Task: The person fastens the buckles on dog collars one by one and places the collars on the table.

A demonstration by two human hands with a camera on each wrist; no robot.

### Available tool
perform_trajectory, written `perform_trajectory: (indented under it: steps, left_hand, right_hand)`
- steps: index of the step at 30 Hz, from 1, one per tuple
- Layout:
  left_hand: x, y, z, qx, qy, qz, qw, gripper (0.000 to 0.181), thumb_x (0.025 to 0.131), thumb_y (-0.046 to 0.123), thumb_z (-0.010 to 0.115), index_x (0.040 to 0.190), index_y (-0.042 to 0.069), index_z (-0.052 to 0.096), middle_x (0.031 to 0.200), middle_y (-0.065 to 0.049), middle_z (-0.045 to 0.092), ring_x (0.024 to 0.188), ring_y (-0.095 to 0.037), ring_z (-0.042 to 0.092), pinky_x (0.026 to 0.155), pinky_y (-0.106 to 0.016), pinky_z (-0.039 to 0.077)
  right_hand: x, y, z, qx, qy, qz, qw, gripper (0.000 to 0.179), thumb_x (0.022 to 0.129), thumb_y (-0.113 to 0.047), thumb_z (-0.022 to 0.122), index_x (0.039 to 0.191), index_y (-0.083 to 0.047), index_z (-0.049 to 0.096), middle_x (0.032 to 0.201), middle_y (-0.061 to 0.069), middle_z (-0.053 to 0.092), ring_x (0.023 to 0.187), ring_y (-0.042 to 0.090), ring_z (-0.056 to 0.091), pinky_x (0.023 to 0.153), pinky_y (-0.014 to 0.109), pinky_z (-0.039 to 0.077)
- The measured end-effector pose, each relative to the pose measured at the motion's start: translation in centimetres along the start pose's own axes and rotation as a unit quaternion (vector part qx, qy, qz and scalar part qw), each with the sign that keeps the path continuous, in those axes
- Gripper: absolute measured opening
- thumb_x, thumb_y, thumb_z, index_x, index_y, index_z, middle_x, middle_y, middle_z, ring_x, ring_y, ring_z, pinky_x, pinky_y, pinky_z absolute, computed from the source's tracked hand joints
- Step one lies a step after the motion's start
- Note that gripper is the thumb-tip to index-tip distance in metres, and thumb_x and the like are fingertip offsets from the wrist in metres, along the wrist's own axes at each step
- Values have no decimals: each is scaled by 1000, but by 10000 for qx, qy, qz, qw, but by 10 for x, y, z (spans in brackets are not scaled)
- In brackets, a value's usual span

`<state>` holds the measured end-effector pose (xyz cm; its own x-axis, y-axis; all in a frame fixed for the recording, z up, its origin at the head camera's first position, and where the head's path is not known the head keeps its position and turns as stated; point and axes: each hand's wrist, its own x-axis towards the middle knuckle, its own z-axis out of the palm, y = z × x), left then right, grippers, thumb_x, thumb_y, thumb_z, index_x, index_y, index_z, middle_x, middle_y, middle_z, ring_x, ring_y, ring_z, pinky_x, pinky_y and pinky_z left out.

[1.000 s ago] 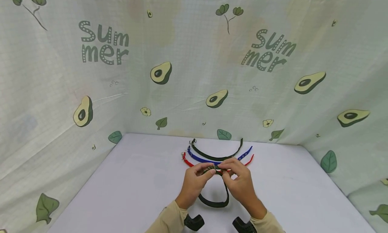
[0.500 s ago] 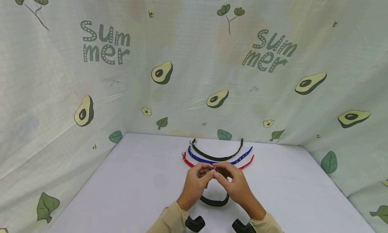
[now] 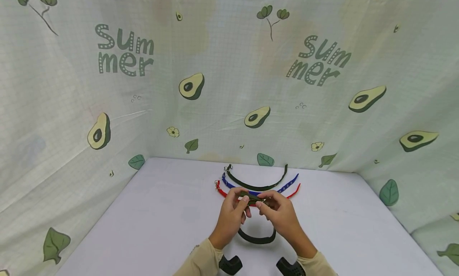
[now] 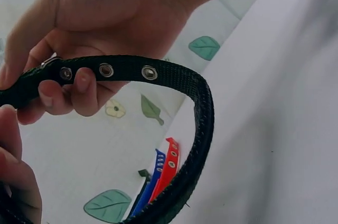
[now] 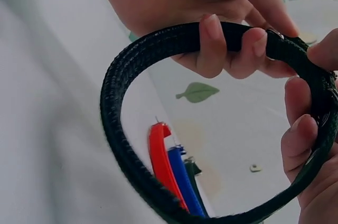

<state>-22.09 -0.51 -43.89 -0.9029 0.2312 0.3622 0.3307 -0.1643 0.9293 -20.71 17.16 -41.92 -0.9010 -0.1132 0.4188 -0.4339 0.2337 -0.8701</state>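
Observation:
A dark green webbing collar (image 3: 257,240), bent into a loop, is held up between both hands. Its metal eyelets and the metal buckle (image 4: 51,61) show in the left wrist view. My left hand (image 3: 229,214) pinches the strap between thumb and fingers near the buckle, with other fingertips curled over the band. Opposite it, my right hand (image 3: 283,216) grips the same collar, two fingers hooked round the band (image 5: 211,39) in the right wrist view. The loop hangs below the hands. Fingers partly hide where the strap ends overlap.
Beyond the hands, a dark green collar (image 3: 257,188), a blue collar (image 3: 287,187) and a red collar (image 3: 294,193) lie in nested curves on the white table (image 3: 172,212). Black wrist devices (image 3: 230,265) sit by the sleeves. A printed cloth (image 3: 222,140) hangs behind.
The hands came close together half a second ago and are now slightly apart, with more of the strap showing between the fingers. The collar's loop has shifted a little right. The laid-out collars stay put.

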Motion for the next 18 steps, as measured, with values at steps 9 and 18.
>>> perform_trajectory:
  steps: [9, 18]
  left_hand:
    - [1, 1, -3, -474, -15, -117, 9988, 31, 108, 25, 46, 133, 8, 43, 111, -16, 63, 76, -20, 65, 57, -24, 52]
    - [2, 2, -6, -753, -121, -71, 9971, 35, 108, 30, 45, 137, 9, 40, 115, -18, 63, 81, -22, 68, 61, -26, 54]
  right_hand:
    - [1, 7, -2, 227, 28, -19, 9997, 17, 92, -6, 72, 108, -2, 68, 77, 8, 66, 63, 21, 63, 52, 28, 49]
    - [2, 7, -2, 137, -21, 42, 9999, 14, 94, -8, 69, 107, -2, 70, 74, 10, 65, 63, 20, 62, 53, 31, 51]
